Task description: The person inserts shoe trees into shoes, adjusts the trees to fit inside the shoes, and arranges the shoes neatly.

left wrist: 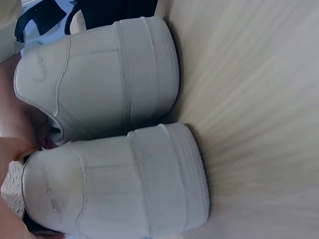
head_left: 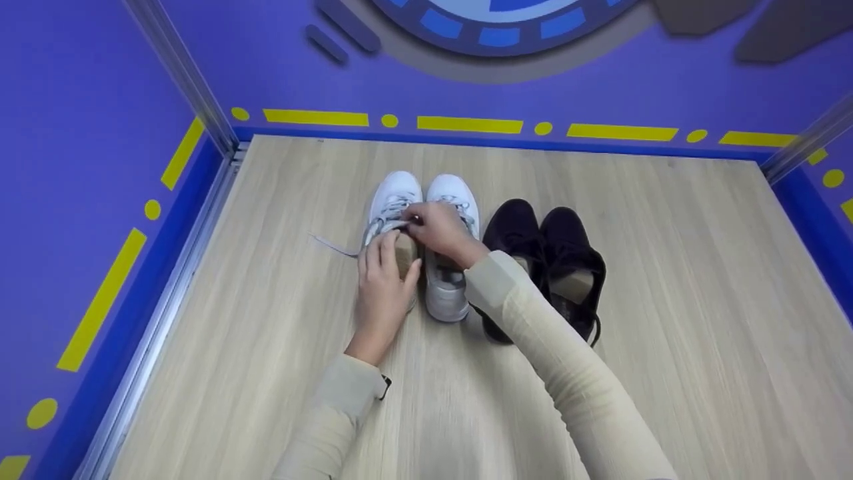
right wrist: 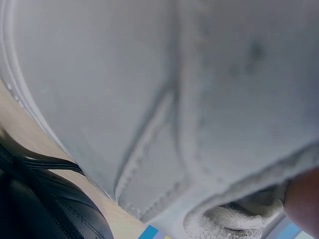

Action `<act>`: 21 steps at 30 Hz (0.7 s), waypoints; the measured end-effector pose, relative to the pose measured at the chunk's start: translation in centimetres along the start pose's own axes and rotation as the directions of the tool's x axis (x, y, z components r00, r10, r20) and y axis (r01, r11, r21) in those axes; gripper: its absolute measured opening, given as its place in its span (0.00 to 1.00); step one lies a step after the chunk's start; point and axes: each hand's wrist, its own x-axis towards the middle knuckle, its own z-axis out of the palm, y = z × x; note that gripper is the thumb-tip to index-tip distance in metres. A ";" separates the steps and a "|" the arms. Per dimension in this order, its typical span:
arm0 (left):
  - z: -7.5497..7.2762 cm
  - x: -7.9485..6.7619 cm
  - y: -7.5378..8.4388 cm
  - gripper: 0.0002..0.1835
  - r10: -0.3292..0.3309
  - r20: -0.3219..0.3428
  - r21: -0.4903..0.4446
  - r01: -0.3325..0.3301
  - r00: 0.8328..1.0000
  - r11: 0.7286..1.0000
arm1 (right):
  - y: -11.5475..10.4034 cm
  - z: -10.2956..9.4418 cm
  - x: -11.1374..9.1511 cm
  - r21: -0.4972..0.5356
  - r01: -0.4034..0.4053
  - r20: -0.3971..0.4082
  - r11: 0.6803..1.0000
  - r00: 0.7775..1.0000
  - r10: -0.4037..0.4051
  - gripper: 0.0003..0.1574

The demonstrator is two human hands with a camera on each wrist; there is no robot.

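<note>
Two white sneakers stand side by side, toes away from me. My right hand (head_left: 440,230) reaches across the right white sneaker (head_left: 448,300) and pinches a grey-white shoelace (head_left: 393,225) of the left white sneaker (head_left: 394,187). My left hand (head_left: 383,287) rests over that left sneaker's opening, its fingers extended and spread beside the beige tongue (head_left: 405,253). One loose lace end (head_left: 333,245) trails onto the board to the left. The left wrist view shows both sneaker heels (left wrist: 99,184); the right wrist view is mostly filled by white shoe leather (right wrist: 99,89).
A pair of black shoes (head_left: 512,223) stands just right of the white pair, under my right forearm, with loose dark laces. The wood-grain board (head_left: 700,300) is bounded by blue-purple panels (head_left: 466,100) and a metal rail (head_left: 166,320) on the left.
</note>
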 end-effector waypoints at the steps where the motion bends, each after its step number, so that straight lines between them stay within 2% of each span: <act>1: 0.0 0.0 0.0 0.26 0.001 -0.001 0.001 -0.001 1.000 1.000 | 0.0 0.0 0.0 0.001 0.000 -0.001 1.000 1.000 0.000 0.10; 7: 0.2 0.2 -0.2 0.29 -0.011 0.022 -0.025 0.012 1.000 1.000 | -0.1 0.0 0.0 -0.006 -0.012 -0.003 1.000 1.000 0.012 0.10; 14: 0.5 0.6 -0.7 0.31 -0.062 0.062 -0.044 0.065 0.996 0.997 | 0.0 0.1 0.0 0.002 -0.023 0.010 1.000 1.000 0.023 0.11; 21: 0.1 0.8 -0.9 0.31 -0.049 0.104 -0.037 0.053 0.993 0.998 | 0.2 0.0 0.0 0.029 -0.038 0.018 0.999 0.999 0.037 0.12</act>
